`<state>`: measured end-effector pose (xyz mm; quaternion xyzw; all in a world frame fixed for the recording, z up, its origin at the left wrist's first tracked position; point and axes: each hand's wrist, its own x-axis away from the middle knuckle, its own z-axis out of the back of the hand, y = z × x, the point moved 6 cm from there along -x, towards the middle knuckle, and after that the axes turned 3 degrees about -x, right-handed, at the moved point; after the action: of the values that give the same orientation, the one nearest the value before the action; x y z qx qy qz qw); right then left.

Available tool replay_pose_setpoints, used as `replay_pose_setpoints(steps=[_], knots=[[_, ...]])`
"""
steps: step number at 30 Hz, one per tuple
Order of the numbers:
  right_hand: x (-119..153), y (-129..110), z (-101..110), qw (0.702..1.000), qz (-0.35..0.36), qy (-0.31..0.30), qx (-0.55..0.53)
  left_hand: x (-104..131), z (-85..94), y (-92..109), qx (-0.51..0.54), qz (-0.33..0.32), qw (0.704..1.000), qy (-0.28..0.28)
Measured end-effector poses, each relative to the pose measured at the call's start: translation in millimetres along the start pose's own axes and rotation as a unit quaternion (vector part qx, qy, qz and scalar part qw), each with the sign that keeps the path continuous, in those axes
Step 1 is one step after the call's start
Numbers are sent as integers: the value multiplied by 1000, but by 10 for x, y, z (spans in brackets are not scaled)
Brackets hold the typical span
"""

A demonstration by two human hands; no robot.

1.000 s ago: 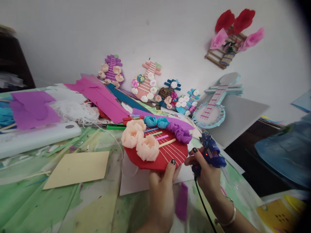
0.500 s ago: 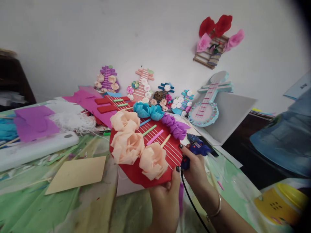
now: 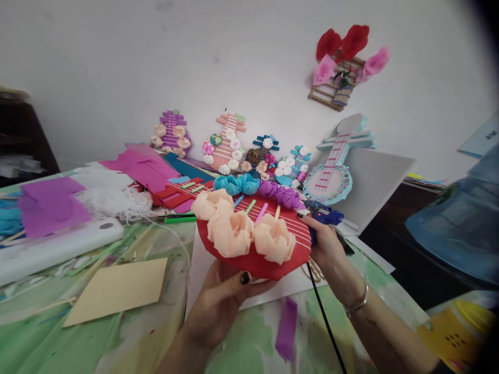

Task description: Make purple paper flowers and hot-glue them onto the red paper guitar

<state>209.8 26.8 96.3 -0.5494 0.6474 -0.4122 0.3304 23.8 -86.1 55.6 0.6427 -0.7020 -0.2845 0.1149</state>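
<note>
A red paper lute (image 3: 249,267) is held up over the table, tilted so its near edge faces me. Peach flowers (image 3: 234,234) sit along its left and near side, teal flowers (image 3: 236,184) and purple flowers (image 3: 283,194) along its far side. White strings and small coloured strips cross its face. My left hand (image 3: 222,298) supports the lute from below at the near edge. My right hand (image 3: 331,249) is at its right edge, and a blue glue gun (image 3: 323,212) shows just behind those fingers, its cord hanging below. Whether the right fingers grip the gun is partly hidden.
Finished paper lutes, among them a pale blue one (image 3: 331,176), lean along the wall. Purple paper (image 3: 50,205), white string (image 3: 117,200) and a tan card (image 3: 119,291) lie at the left. A yellow container (image 3: 460,332) and a blue water jug (image 3: 456,223) stand at the right.
The lute has tipped flatter and shifted slightly right. My left hand has moved left along its underside. My right hand has moved right and up, still at the lute's edge.
</note>
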Motion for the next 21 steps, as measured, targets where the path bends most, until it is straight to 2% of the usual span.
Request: replay_pose_setpoints(steps=[4, 10, 14, 18, 21], knots=[[-57, 20, -95, 998, 27, -36, 32, -11, -30, 72, 57, 6, 998, -18], [-61, 122, -193, 995, 21, -70, 61, -37, -26, 187, 93, 6, 996, 2], [-79, 173, -245, 991, 15, -90, 99, -28, 46, 212, 78, 9, 996, 41], [-117, 152, -233, 983, 21, -108, 150, -12, 113, 239, 66, 4, 996, 61], [-126, 18, -147, 973, 52, -95, 203, -14, 157, 257, 66, 8, 994, 83]])
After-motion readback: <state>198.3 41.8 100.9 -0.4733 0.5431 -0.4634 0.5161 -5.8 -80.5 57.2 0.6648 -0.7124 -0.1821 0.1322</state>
